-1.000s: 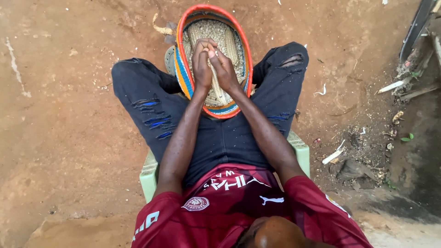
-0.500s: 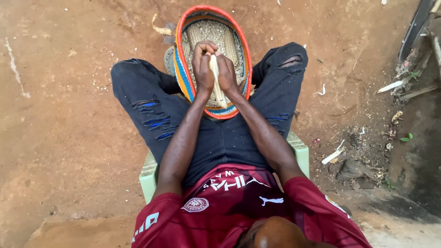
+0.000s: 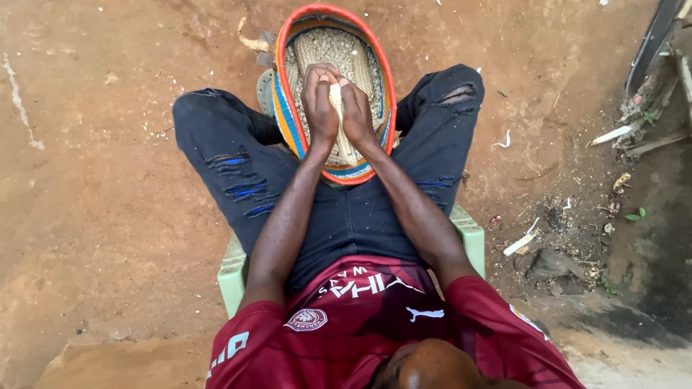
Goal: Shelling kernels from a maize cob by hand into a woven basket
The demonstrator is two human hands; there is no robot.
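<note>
I sit on a pale green plastic chair with a woven basket between my knees. The basket has a red rim with blue and orange bands and holds loose pale maize kernels and a few cobs. My left hand and my right hand are pressed together over the basket, both closed around one pale maize cob, whose tip shows between my thumbs. Most of the cob is hidden by my fingers.
Bare reddish-brown earth lies all around. To the right are scattered husk scraps, stalk pieces and debris beside a dark damp strip. A dry husk lies beyond the basket on the left.
My hands stayed over the basket and twisted on the cob, drawing slightly closer together; the cob now stands more upright between my thumbs.
</note>
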